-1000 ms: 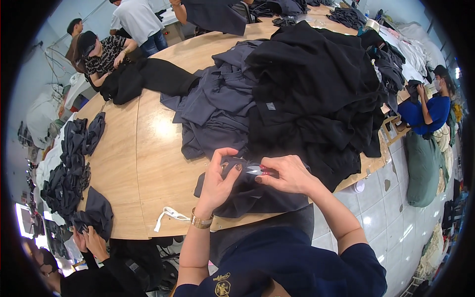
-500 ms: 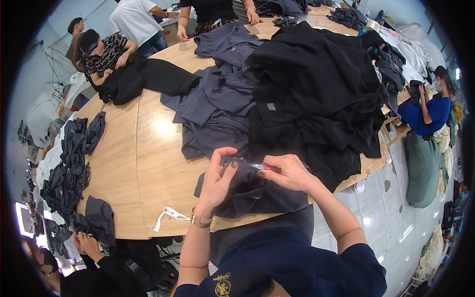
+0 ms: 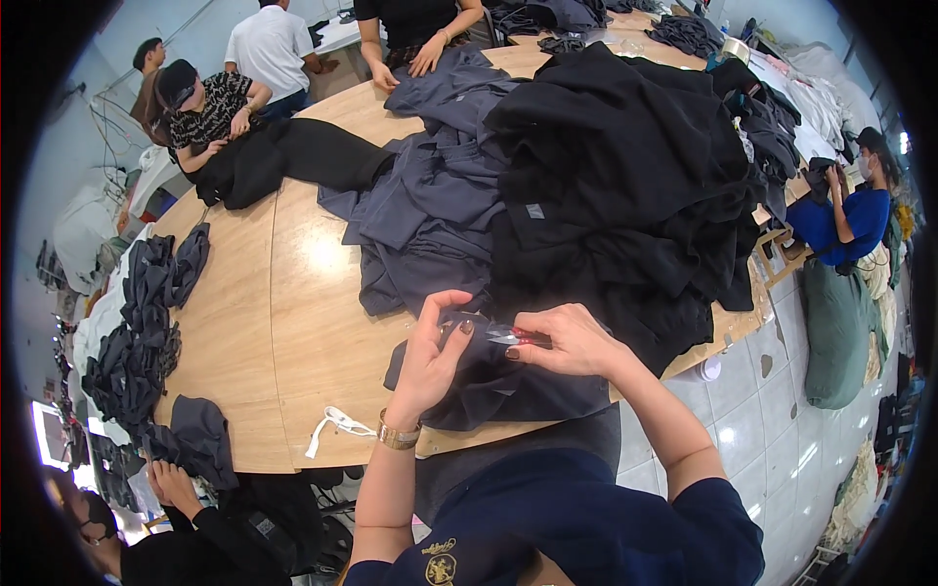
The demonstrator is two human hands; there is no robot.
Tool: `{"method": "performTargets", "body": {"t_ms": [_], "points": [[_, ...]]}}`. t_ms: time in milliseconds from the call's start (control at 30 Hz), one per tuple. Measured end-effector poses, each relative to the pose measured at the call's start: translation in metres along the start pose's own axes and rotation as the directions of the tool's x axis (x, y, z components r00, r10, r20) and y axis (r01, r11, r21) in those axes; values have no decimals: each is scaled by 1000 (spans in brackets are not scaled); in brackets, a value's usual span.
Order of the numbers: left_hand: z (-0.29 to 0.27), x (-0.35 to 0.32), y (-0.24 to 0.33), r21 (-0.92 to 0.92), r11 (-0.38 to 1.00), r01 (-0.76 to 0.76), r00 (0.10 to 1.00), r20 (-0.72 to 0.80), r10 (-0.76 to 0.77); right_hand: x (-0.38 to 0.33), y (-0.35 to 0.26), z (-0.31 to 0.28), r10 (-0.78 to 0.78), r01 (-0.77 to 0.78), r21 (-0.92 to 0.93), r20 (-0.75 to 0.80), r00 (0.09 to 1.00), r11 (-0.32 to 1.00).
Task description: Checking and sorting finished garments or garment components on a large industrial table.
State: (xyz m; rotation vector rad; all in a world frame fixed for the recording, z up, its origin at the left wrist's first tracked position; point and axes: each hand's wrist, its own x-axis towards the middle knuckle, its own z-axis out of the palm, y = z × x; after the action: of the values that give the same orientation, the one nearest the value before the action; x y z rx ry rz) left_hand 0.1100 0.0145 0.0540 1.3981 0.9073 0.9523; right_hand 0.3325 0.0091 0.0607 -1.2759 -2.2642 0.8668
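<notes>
Red-handled thread snips are gripped in my right hand, their metal blades pointing left. My left hand pinches a fold of a dark grey garment between thumb and fingers. The snips' tips are close to this fold; whether they touch it cannot be made out. The rest of the garment lies bunched at the table edge in front of me, partly under both hands.
Dark grey garments and a black garment heap lie just beyond my hands. A white cord rests on the wooden table at left. Co-workers handle cloth around the table; a green sack stands at right.
The snips' blades now show more plainly, my right hand having shifted slightly. My left hand stays nearly in place. Across the table, a co-worker's hands have come onto the grey cloth.
</notes>
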Motion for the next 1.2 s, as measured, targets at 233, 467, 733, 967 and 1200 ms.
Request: {"method": "performTargets", "body": {"t_ms": [233, 467, 733, 967, 1200], "points": [[1, -1, 2, 30, 999, 17, 1000, -6, -17, 3, 1, 4, -36, 37, 32, -39, 999, 999], [0, 0, -7, 26, 999, -26, 998, -50, 27, 6, 9, 26, 260, 5, 750, -235, 937, 661], [6, 1, 1, 38, 999, -5, 999, -39, 6, 19, -2, 42, 194, 136, 729, -349, 917, 671], [-1, -2, -6, -40, 999, -3, 997, -75, 0, -6, 15, 16, -11, 156, 844, -176, 984, 514], [-3, -1, -10, 38, 999, -24, 995, -99, 28, -6, 7, 12, 106, -51, 226, -239, 965, 973]]}}
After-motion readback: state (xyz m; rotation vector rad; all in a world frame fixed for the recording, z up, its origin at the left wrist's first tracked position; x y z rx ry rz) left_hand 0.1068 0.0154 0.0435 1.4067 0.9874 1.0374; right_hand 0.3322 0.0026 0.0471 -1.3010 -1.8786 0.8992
